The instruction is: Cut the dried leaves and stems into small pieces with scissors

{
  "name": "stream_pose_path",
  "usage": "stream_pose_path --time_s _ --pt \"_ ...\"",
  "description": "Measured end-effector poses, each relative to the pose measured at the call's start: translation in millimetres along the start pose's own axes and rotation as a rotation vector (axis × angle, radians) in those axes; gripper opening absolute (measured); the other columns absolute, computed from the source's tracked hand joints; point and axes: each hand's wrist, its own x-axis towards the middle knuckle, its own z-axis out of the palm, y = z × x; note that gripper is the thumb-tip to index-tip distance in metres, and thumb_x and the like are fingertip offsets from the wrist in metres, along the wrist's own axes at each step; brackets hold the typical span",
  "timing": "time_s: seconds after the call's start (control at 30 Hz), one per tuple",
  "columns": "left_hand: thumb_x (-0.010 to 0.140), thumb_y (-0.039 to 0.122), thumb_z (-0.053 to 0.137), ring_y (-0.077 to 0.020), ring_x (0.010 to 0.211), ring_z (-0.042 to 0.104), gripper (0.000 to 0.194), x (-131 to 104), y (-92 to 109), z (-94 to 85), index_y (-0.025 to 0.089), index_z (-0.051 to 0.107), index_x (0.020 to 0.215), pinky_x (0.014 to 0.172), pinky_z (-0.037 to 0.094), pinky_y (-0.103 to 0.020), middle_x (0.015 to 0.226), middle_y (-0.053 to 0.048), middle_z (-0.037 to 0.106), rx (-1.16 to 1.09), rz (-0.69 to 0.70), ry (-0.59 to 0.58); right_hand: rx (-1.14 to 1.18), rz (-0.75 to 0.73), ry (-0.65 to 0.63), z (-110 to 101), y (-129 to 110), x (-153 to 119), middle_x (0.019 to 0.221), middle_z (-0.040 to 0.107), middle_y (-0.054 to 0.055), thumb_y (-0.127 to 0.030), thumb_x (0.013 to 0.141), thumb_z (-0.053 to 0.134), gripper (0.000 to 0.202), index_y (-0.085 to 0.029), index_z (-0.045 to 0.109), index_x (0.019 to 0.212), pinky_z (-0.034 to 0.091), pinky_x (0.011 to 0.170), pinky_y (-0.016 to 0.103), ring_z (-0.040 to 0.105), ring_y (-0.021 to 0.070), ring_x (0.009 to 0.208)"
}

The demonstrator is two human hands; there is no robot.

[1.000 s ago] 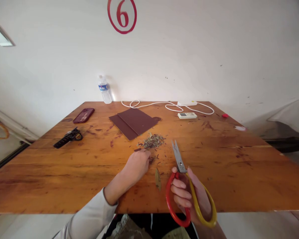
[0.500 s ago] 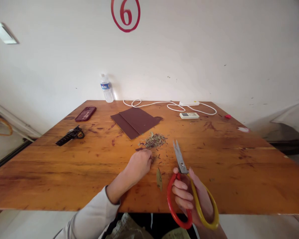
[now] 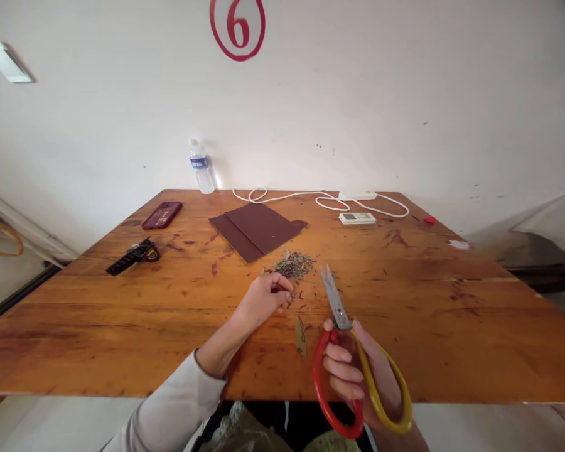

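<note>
My right hand (image 3: 353,370) is wrapped round scissors (image 3: 339,314) with one red and one yellow handle; the blades stand slightly apart and point away from me. Just in front of the pile of dry, cut bits (image 3: 294,264), my left hand (image 3: 266,298) has its thumb and fingers pressed together. Whatever is in that pinch is too small to name. Between the hands a greenish-brown leaf-shaped piece (image 3: 301,338) lies on the wooden table (image 3: 169,333). Small scraps are scattered around the left fingertips.
Two dark red sheets (image 3: 263,229) overlap behind the pile. At the left lie a phone (image 3: 162,215) and a black object (image 3: 133,256). A bottle (image 3: 201,166), a white cable (image 3: 287,198) and a white device (image 3: 357,218) are at the back.
My left hand has turned, so its thumb and pinching fingertips now show. The scissors in my right hand have shifted slightly left.
</note>
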Motion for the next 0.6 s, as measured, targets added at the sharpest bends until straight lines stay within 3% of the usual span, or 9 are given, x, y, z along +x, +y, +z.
stream_pose_path --time_s 0.2,0.4,0.6 --pt "0.063 0.016 0.069 -0.0092 0.05 0.054 0.023 -5 9 -1.1 0.016 0.059 0.084 0.051 0.045 -0.023 0.061 0.003 0.062 -0.197 0.005 -0.028 -0.169 0.068 0.03 4 7 -5 0.062 0.048 -0.005 -0.053 0.087 0.066 0.037 -0.018 0.071 0.098 0.033 0.035 0.014 0.027 0.0045 0.042" --pt "0.064 0.019 0.076 -0.0114 0.054 0.057 0.057 -14 15 -0.8 0.018 0.054 0.116 0.051 0.046 -0.024 0.065 0.004 0.062 -0.431 0.0 -0.125 -0.385 0.081 0.151 15 29 -24 0.064 0.054 -0.002 -0.079 0.081 0.049 0.069 -0.017 0.067 0.106 0.038 0.034 0.015 0.036 0.0043 0.04" --pt "0.063 0.015 0.077 -0.0112 0.052 0.059 0.079 -19 19 -2.7 0.018 0.043 0.134 0.047 0.044 -0.021 0.07 0.002 0.066 -0.496 -0.036 -0.21 -0.577 0.008 0.2 9 36 -30 0.07 0.055 -0.002 -0.08 0.08 0.048 0.07 -0.019 0.062 0.112 0.04 0.038 0.017 0.042 0.0051 0.043"
